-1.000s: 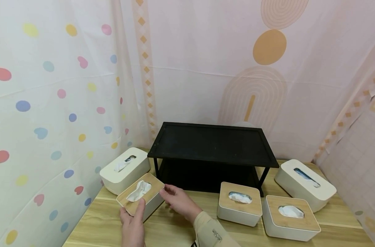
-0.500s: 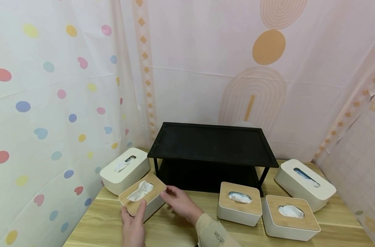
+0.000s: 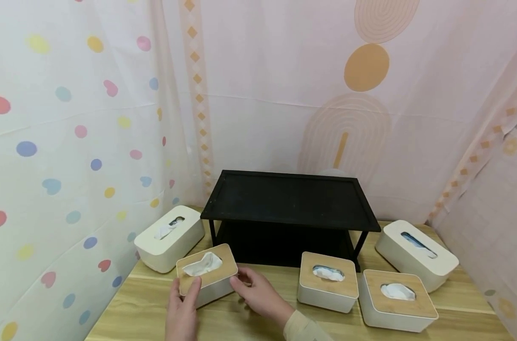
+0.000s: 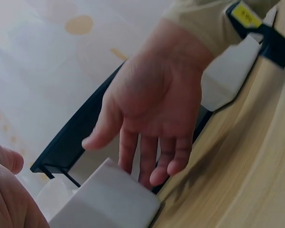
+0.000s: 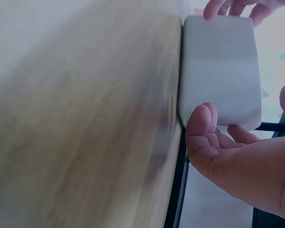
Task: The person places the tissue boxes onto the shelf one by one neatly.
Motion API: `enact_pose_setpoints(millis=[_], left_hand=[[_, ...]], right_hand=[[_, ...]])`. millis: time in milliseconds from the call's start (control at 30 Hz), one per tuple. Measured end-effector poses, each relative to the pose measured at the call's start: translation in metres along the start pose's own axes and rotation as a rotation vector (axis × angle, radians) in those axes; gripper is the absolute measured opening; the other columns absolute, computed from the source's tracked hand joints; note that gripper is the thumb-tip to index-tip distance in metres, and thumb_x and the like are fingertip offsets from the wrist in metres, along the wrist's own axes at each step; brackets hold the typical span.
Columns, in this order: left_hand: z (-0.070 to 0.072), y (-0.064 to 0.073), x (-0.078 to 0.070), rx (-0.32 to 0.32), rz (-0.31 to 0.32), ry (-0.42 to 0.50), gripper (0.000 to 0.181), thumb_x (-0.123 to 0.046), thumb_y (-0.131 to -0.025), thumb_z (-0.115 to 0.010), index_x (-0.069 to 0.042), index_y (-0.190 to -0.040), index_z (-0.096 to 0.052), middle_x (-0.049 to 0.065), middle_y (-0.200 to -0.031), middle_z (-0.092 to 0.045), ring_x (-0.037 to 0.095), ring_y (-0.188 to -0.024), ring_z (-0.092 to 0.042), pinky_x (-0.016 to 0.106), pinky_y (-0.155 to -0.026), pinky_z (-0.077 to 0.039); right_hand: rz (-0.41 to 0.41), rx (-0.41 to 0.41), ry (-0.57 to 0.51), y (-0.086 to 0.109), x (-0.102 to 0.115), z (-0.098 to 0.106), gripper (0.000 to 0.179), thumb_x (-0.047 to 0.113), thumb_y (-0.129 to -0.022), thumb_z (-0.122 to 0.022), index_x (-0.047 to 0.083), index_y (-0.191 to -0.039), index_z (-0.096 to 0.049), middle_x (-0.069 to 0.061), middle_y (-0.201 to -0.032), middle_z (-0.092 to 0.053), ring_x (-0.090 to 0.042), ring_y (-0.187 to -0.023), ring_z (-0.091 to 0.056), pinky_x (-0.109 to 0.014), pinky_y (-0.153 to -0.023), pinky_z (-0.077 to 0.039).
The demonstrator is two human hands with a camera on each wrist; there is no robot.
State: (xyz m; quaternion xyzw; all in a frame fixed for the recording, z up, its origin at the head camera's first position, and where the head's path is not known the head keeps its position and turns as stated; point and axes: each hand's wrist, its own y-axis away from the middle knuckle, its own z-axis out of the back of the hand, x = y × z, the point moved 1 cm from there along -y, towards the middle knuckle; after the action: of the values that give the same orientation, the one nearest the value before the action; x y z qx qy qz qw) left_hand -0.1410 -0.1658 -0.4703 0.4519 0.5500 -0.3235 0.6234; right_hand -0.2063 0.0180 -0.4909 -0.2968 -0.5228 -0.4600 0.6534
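- Turning and sliding rightward since the earlier frame, the held tissue box (image 3: 211,280) is now facing more squarely forward, its left edge pulling clear of the neighbouring cream box (image 3: 149,244).
- That tissue box is sitting in front of the black stand's (image 3: 284,199) left end, joining a smooth white body to a grained wooden lid; crumpled white tissue (image 3: 205,264) is poking through its oval slot.
- The left hand's (image 3: 182,304) fingers are grasping its front left corner, thumb against the front.
- The right hand's (image 3: 260,294) fingers are relaxing against its right end; how firmly, I cannot tell.
- Two more wood-lidded boxes (image 3: 326,289) are standing rightward, a rounded cream container (image 3: 420,265) lying behind them.
- Streaky wood-grain surface (image 3: 143,308) is carrying everything, with patterned cloth (image 3: 258,137) hanging behind.
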Motion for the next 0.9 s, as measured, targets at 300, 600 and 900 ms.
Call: enact_pose_setpoints(millis=[300, 600, 900], left_hand=[[-0.007, -0.009, 0.001, 0.105, -0.015, 0.019, 0.089, -0.038, -0.112, -0.053, 0.007, -0.168, 0.000, 0.033, -0.176, -0.005, 0.052, -0.162, -0.013, 0.065, -0.132, -0.016], [-0.015, -0.017, 0.004, 0.147, -0.010, 0.021, 0.088, -0.043, -0.111, -0.056, 0.004, -0.170, -0.008, 0.028, -0.177, -0.005, 0.047, -0.165, -0.008, 0.064, -0.132, -0.016], [-0.023, -0.023, 0.008, 0.171, 0.025, 0.042, 0.083, -0.043, -0.111, -0.056, -0.007, -0.172, -0.013, 0.034, -0.175, -0.006, 0.053, -0.163, -0.010, 0.071, -0.129, -0.016]], right_hand=[[-0.034, -0.067, -0.107, 0.020, -0.005, 0.010, 0.067, 0.044, -0.109, -0.062, 0.003, -0.160, -0.045, -0.015, -0.147, -0.062, -0.030, -0.107, -0.069, -0.043, -0.081, -0.060], [-0.103, -0.144, -0.185, 0.024, -0.011, 0.013, 0.063, 0.037, -0.112, -0.056, 0.006, -0.163, -0.040, -0.013, -0.139, -0.063, -0.022, -0.100, -0.064, -0.039, -0.079, -0.057], [-0.182, -0.187, -0.281, 0.025, -0.018, 0.013, 0.069, 0.044, -0.111, -0.055, 0.011, -0.168, -0.033, -0.014, -0.141, -0.063, -0.023, -0.099, -0.062, -0.035, -0.076, -0.055]])
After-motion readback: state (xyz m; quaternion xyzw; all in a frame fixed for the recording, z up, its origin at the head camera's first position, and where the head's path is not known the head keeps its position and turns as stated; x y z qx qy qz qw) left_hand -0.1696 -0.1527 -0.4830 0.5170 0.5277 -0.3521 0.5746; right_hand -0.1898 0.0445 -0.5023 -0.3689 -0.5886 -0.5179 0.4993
